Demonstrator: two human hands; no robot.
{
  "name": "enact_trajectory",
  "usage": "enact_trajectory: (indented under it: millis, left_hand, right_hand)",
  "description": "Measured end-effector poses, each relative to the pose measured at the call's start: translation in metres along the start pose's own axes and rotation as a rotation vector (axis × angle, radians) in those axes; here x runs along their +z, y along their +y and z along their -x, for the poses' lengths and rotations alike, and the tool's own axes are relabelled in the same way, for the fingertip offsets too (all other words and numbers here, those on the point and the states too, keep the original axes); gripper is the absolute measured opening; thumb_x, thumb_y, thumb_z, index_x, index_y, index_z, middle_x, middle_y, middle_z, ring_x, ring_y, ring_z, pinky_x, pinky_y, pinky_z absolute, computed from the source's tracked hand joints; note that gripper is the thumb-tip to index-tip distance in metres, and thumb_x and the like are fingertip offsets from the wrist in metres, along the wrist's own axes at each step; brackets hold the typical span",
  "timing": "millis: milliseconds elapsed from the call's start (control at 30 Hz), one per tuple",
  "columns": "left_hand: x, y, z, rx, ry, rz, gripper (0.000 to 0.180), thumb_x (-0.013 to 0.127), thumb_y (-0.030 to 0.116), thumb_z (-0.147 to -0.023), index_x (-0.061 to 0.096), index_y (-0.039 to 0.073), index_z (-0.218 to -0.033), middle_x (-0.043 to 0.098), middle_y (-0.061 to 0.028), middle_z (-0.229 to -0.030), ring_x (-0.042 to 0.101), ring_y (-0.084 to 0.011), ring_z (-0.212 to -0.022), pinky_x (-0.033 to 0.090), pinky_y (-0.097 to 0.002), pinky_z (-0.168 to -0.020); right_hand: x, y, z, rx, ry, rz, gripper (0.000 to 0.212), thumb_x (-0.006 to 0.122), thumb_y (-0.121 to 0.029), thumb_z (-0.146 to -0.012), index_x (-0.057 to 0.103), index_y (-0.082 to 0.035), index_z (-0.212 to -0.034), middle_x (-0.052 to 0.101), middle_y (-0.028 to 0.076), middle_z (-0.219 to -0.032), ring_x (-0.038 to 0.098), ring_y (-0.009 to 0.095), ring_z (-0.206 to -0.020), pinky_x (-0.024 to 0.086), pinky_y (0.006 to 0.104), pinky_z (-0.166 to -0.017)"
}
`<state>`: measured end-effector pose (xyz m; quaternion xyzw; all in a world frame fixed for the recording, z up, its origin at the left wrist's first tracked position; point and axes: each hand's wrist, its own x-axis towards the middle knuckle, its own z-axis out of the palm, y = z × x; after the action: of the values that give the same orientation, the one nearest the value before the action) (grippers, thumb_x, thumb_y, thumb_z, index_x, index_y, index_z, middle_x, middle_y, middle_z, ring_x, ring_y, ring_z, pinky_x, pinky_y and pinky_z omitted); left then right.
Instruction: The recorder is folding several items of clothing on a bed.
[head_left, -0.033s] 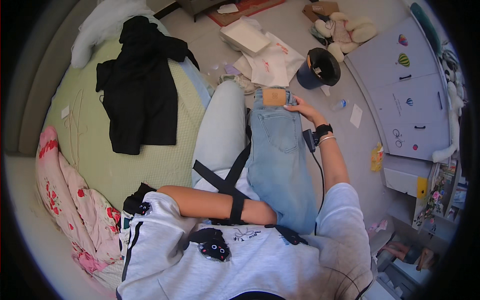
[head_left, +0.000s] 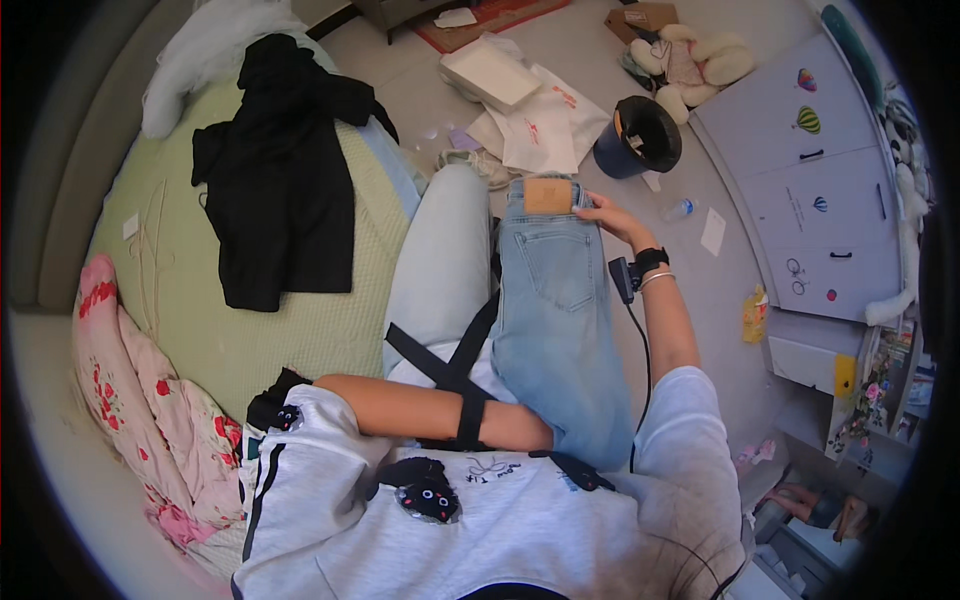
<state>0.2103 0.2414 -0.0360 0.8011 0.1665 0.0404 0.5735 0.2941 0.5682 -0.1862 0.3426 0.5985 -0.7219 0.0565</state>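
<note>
Folded light-blue jeans (head_left: 557, 330) lie lengthwise over my right leg, with the back pocket and the tan waist patch facing up. At the far end, my right hand (head_left: 612, 218) grips the right side of the waistband, thumb on top and the other fingers mostly hidden. My left forearm (head_left: 430, 408) crosses my lap to the right. Its hand disappears beneath the near end of the jeans, so those fingers are hidden. Black straps (head_left: 462, 372) cross near that forearm.
On the green bed (head_left: 320, 340) at left lie a black garment (head_left: 285, 190) and a pink floral blanket (head_left: 150, 400). The floor ahead holds white bags (head_left: 540, 125), a dark trash bin (head_left: 638, 140) and a bottle (head_left: 680, 209). A pale cabinet (head_left: 800, 190) stands at right. A cable (head_left: 645, 350) hangs by my right wrist.
</note>
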Motion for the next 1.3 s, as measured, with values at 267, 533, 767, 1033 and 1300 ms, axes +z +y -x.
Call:
enact_trajectory:
  millis: [267, 533, 767, 1033, 1300]
  left_hand:
    - [-0.061, -0.035, 0.045, 0.358, 0.002, 0.616, 0.027, 0.046, 0.014, -0.087, 0.051, -0.005, -0.106, 0.059, -0.0146, -0.102, 0.058, -0.0226, -0.089, 0.044, -0.0296, -0.078]
    - [-0.144, -0.228, 0.089, -0.473, 1.516, 0.221, 0.025, 0.051, 0.023, -0.086, 0.054, 0.003, -0.1, 0.057, -0.0045, -0.095, 0.052, -0.0138, -0.084, 0.041, -0.0269, -0.076]
    - [-0.151, -0.257, 0.078, -0.606, 1.165, 0.721, 0.03, 0.048, 0.029, -0.089, 0.053, 0.006, -0.107, 0.055, -0.0042, -0.099, 0.053, -0.0136, -0.089, 0.045, -0.0275, -0.069]
    - [-0.154, -0.239, 0.047, -0.52, 1.192, 1.027, 0.029, 0.05, 0.036, -0.086, 0.047, 0.018, -0.109, 0.054, 0.0017, -0.089, 0.05, -0.0065, -0.078, 0.039, -0.022, -0.056]
    - [-0.147, -0.275, 0.038, -0.34, 1.588, 1.174, 0.025, 0.057, 0.036, -0.082, 0.052, 0.012, -0.085, 0.051, 0.0065, -0.065, 0.048, -0.0036, -0.056, 0.036, -0.0174, -0.046]
  right_hand:
    - [-0.03, 0.002, -0.012, -0.083, 0.439, 0.092, 0.041, 0.05, -0.044, -0.084, 0.054, -0.01, -0.108, 0.055, 0.0, -0.1, 0.05, 0.01, -0.086, 0.04, 0.0295, -0.078]
    - [-0.049, 0.038, -0.047, 0.049, 0.383, -0.244, 0.027, 0.054, -0.038, -0.084, 0.057, -0.013, -0.092, 0.054, -0.006, -0.079, 0.048, 0.006, -0.071, 0.039, 0.0245, -0.063]
    - [-0.039, 0.016, -0.03, 0.072, 0.465, -0.114, 0.025, 0.056, -0.037, -0.083, 0.056, -0.013, -0.089, 0.05, -0.006, -0.075, 0.046, 0.006, -0.069, 0.039, 0.0223, -0.061]
    - [-0.036, 0.049, -0.003, 0.021, 0.395, -0.422, 0.021, 0.06, -0.026, -0.082, 0.054, -0.013, -0.097, 0.056, -0.006, -0.079, 0.05, 0.004, -0.066, 0.039, 0.0177, -0.054]
    - [-0.034, 0.051, -0.009, -0.196, 0.65, -0.536, 0.025, 0.06, -0.022, -0.082, 0.053, -0.009, -0.103, 0.059, 0.0, -0.085, 0.055, 0.008, -0.071, 0.043, 0.0195, -0.059]
